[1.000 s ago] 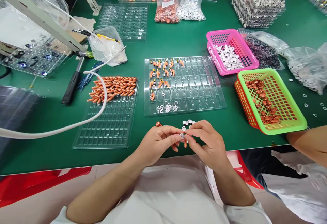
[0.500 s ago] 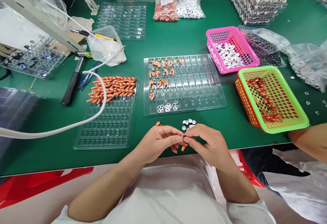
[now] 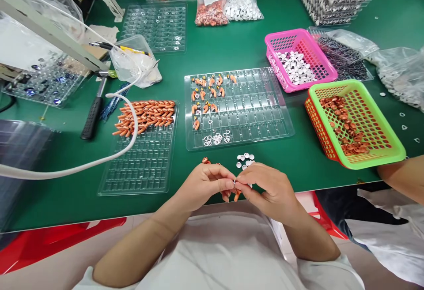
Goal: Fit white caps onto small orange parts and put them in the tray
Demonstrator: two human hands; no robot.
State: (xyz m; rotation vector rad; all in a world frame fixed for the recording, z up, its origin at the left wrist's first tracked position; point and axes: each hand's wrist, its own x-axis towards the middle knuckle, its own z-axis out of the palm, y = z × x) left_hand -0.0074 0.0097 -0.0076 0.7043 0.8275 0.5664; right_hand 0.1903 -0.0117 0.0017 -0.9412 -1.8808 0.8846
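Note:
My left hand (image 3: 206, 186) and my right hand (image 3: 272, 189) meet at the table's front edge, fingertips pinched together on a small orange curved part (image 3: 237, 195) with a silvery piece at its top. Fingers hide most of it. Just beyond them lie several white round caps (image 3: 244, 159) and, to the left, a few orange-brown round pieces (image 3: 205, 160). Farther off, a clear compartment tray (image 3: 261, 124) holds several orange curved parts (image 3: 213, 92) with dark and yellow ends, plus small white rings (image 3: 217, 138) in its front row.
At left, another clear tray (image 3: 135, 166) bears stacked orange parts beneath a white cable (image 3: 127, 148); a hammer (image 3: 92, 113) lies beside it. To the right stand a pink basket (image 3: 281, 36) and a green basket (image 3: 380, 162). Another person's arm (image 3: 402, 175) rests at the right edge.
Both hands stay pinched together on the small orange part, with slight finger movement around its silvery piece. The whole view has shifted a little.

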